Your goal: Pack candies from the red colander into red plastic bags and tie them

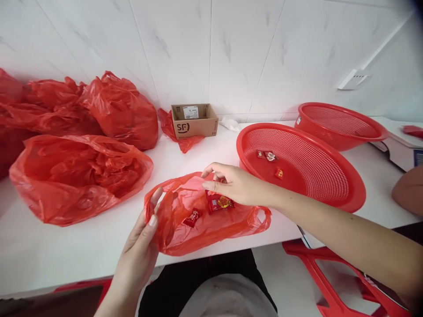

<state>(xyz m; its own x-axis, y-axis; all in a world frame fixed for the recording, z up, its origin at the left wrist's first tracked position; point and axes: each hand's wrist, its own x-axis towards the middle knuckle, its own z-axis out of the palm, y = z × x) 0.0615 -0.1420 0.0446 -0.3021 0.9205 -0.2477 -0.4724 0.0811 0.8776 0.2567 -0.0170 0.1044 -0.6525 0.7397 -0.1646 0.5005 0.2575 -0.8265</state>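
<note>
A thin red plastic bag [185,244] lies spread on the white table in front of me, its mouth facing up. My left hand [140,244] pinches the bag's left rim between thumb and fingers. Over the bag's far right side hovers my right hand [239,184], thumb and curled fingers apart, with nothing visible between them. Inside the bag are a small red wrapped sweet [192,218] and a larger red packet with yellow print [220,202], partly hidden by my right hand.
A red colander [330,176] with a few wrapped sweets stands at right, another colander [343,143] behind it. Beside that is a scale [401,147]. An open cardboard box [198,127] sits near the wall. Full red bags [122,114] and an open bag [66,202] occupy the left.
</note>
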